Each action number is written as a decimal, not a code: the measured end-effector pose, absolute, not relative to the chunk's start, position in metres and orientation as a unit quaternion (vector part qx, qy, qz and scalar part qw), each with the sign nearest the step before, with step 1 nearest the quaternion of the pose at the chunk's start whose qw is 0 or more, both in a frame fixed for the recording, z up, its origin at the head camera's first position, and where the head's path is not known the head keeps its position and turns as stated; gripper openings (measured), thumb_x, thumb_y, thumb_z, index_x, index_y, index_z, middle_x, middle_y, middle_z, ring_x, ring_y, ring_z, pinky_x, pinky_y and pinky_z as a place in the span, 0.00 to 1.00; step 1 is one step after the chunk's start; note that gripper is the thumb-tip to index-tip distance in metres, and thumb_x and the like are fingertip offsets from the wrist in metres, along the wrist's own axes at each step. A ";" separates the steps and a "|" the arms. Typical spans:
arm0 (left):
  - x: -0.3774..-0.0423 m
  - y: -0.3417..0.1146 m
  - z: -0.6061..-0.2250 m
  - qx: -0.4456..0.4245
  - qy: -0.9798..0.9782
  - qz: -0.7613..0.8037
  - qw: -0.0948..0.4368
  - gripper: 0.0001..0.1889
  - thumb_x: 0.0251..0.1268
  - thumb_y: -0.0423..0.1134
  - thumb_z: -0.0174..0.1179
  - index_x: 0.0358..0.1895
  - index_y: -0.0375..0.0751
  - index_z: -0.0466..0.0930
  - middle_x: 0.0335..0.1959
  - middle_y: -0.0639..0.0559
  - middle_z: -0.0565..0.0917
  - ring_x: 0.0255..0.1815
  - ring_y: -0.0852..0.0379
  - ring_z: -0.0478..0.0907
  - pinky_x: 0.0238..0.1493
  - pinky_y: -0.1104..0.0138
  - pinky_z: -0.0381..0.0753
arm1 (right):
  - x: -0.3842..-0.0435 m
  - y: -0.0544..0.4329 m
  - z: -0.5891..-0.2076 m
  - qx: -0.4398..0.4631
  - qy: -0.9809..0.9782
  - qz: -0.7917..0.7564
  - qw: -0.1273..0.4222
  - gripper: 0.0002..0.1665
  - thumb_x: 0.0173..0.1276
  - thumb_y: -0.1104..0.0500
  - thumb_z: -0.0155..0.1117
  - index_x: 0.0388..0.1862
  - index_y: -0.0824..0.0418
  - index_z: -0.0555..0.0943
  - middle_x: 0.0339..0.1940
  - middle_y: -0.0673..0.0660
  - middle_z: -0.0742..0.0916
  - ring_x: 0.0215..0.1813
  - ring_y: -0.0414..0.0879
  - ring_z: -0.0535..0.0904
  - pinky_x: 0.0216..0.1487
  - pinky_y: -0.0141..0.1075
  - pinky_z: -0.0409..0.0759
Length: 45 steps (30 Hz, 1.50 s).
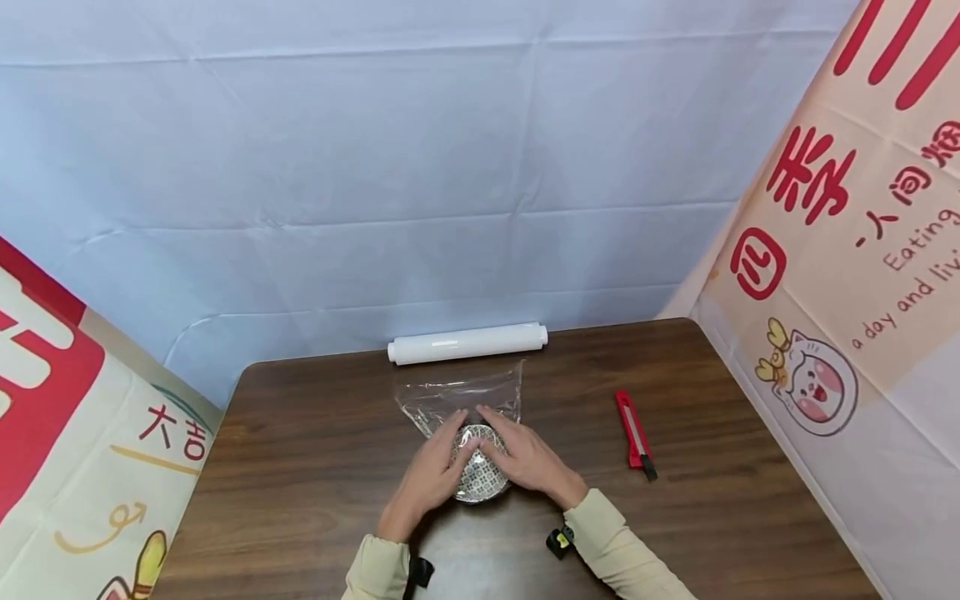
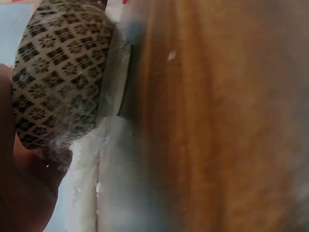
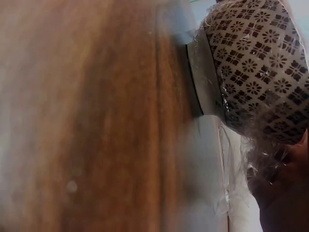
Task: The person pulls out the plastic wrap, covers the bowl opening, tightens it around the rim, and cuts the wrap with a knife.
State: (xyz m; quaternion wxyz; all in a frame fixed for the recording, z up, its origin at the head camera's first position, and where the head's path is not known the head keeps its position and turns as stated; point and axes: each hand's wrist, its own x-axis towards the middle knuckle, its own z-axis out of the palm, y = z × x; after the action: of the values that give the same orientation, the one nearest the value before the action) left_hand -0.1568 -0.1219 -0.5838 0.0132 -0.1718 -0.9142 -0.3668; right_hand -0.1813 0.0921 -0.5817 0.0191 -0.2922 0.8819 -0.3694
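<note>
A small bowl (image 1: pixel 478 479) with a dark flower-and-diamond pattern stands on the table, clear plastic wrap (image 1: pixel 465 394) over it. Beyond its far side the loose wrap spreads out on the wood. My left hand (image 1: pixel 433 471) lies along the bowl's left side and my right hand (image 1: pixel 534 460) along its right. Both have fairly straight fingers reaching to the far rim, with thumbs close together over the top. Crumpled film clings to the bowl's wall (image 2: pixel 63 72) in the left wrist view. In the right wrist view, bunched film hangs by the fingers below the patterned wall (image 3: pixel 258 63).
A white roll of wrap (image 1: pixel 468 343) lies along the back edge of the brown wooden table (image 1: pixel 315 467). Off to the right is a red box cutter (image 1: pixel 636 435). Pale cloth (image 1: pixel 360 167) hangs behind, and printed banners (image 1: pixel 847 275) flank the table.
</note>
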 end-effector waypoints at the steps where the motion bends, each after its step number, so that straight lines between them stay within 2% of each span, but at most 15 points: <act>1: -0.157 -0.122 -0.585 -0.170 -0.912 -0.373 0.014 0.34 0.85 0.57 0.47 0.82 0.40 0.62 0.80 0.37 0.69 0.81 0.39 0.67 0.81 0.44 0.68 | -0.182 0.092 -0.582 -0.291 0.882 -0.369 0.020 0.36 0.85 0.44 0.52 0.83 0.62 0.65 0.80 0.66 0.74 0.79 0.60 0.72 0.79 0.55 0.72; 10: -0.154 -0.121 -0.588 -0.151 -0.901 -0.404 0.052 0.25 0.86 0.47 0.48 0.75 0.36 0.72 0.71 0.36 0.80 0.71 0.38 0.79 0.73 0.45 0.77 | -0.180 0.092 -0.580 -0.259 0.878 -0.399 0.058 0.30 0.88 0.47 0.44 0.78 0.60 0.72 0.70 0.63 0.84 0.70 0.59 0.82 0.72 0.55 0.79; 15: -0.151 -0.116 -0.589 -0.118 -0.898 -0.416 0.084 0.22 0.85 0.46 0.51 0.69 0.36 0.79 0.62 0.36 0.86 0.64 0.39 0.84 0.68 0.46 0.82 | -0.178 0.092 -0.581 -0.232 0.870 -0.428 0.081 0.29 0.89 0.48 0.42 0.77 0.61 0.73 0.70 0.65 0.84 0.69 0.62 0.82 0.72 0.58 0.78; 19: -0.151 -0.113 -0.588 -0.090 -0.896 -0.426 0.086 0.21 0.85 0.49 0.52 0.65 0.39 0.82 0.57 0.39 0.90 0.60 0.41 0.87 0.63 0.46 0.85 | -0.178 0.091 -0.582 -0.219 0.865 -0.443 0.086 0.27 0.89 0.50 0.43 0.75 0.61 0.75 0.70 0.63 0.84 0.72 0.61 0.80 0.75 0.58 0.76; 22: -0.152 -0.112 -0.587 -0.084 -0.898 -0.423 0.085 0.21 0.84 0.49 0.52 0.64 0.39 0.83 0.57 0.41 0.90 0.60 0.41 0.87 0.63 0.46 0.84 | -0.178 0.090 -0.581 -0.222 0.866 -0.442 0.075 0.26 0.89 0.50 0.44 0.74 0.61 0.77 0.69 0.62 0.85 0.71 0.59 0.81 0.74 0.56 0.77; 26: -0.155 -0.114 -0.585 -0.108 -0.905 -0.399 0.096 0.21 0.84 0.48 0.52 0.64 0.37 0.82 0.61 0.39 0.87 0.66 0.38 0.82 0.69 0.41 0.78 | -0.177 0.089 -0.578 -0.239 0.883 -0.403 0.023 0.28 0.88 0.48 0.46 0.75 0.61 0.75 0.70 0.63 0.84 0.70 0.59 0.82 0.72 0.55 0.79; 30: -0.160 -0.119 -0.584 -0.137 -0.897 -0.414 0.074 0.22 0.85 0.48 0.50 0.69 0.39 0.78 0.69 0.36 0.81 0.74 0.35 0.76 0.75 0.39 0.72 | -0.174 0.090 -0.577 -0.237 0.891 -0.387 0.003 0.32 0.87 0.45 0.48 0.79 0.62 0.70 0.77 0.64 0.78 0.75 0.60 0.77 0.76 0.56 0.75; 34: -0.163 -0.121 -0.586 -0.136 -0.890 -0.436 0.011 0.27 0.86 0.54 0.47 0.76 0.44 0.72 0.73 0.37 0.78 0.74 0.36 0.75 0.76 0.40 0.73 | -0.174 0.094 -0.580 -0.228 0.888 -0.394 0.058 0.38 0.86 0.40 0.46 0.84 0.60 0.63 0.81 0.62 0.73 0.79 0.59 0.72 0.80 0.56 0.71; 36: -0.163 -0.121 -0.588 -0.132 -0.894 -0.428 -0.013 0.29 0.86 0.57 0.45 0.78 0.44 0.69 0.72 0.37 0.79 0.72 0.35 0.77 0.74 0.40 0.74 | -0.174 0.095 -0.581 -0.224 0.887 -0.395 0.090 0.39 0.86 0.38 0.44 0.84 0.59 0.63 0.80 0.63 0.74 0.78 0.60 0.74 0.79 0.56 0.72; 39: -0.160 -0.121 -0.591 -0.128 -0.896 -0.425 -0.022 0.30 0.86 0.57 0.43 0.77 0.41 0.69 0.68 0.34 0.82 0.68 0.34 0.81 0.70 0.40 0.78 | -0.172 0.095 -0.583 -0.219 0.885 -0.395 0.115 0.37 0.87 0.36 0.41 0.82 0.56 0.65 0.76 0.63 0.79 0.74 0.59 0.78 0.76 0.57 0.76; 42: -0.160 -0.121 -0.593 -0.119 -0.893 -0.434 -0.002 0.27 0.87 0.54 0.44 0.72 0.38 0.74 0.62 0.35 0.86 0.64 0.38 0.84 0.67 0.42 0.81 | -0.172 0.095 -0.584 -0.222 0.879 -0.409 0.106 0.32 0.88 0.39 0.40 0.79 0.53 0.70 0.71 0.61 0.83 0.70 0.57 0.82 0.72 0.56 0.79; 45: -0.160 -0.120 -0.594 -0.110 -0.896 -0.429 0.021 0.25 0.87 0.53 0.44 0.67 0.40 0.80 0.58 0.40 0.89 0.60 0.43 0.86 0.65 0.46 0.84 | -0.171 0.095 -0.583 -0.220 0.878 -0.417 0.083 0.27 0.89 0.43 0.41 0.75 0.53 0.73 0.67 0.60 0.87 0.66 0.57 0.84 0.68 0.56 0.81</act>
State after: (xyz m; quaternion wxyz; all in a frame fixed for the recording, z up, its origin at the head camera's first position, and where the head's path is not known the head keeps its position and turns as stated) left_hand -0.1603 -0.1199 -0.5939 0.0210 -0.1096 -0.8963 -0.4291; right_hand -0.1710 0.0951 -0.5835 0.0827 -0.2196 0.8779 -0.4174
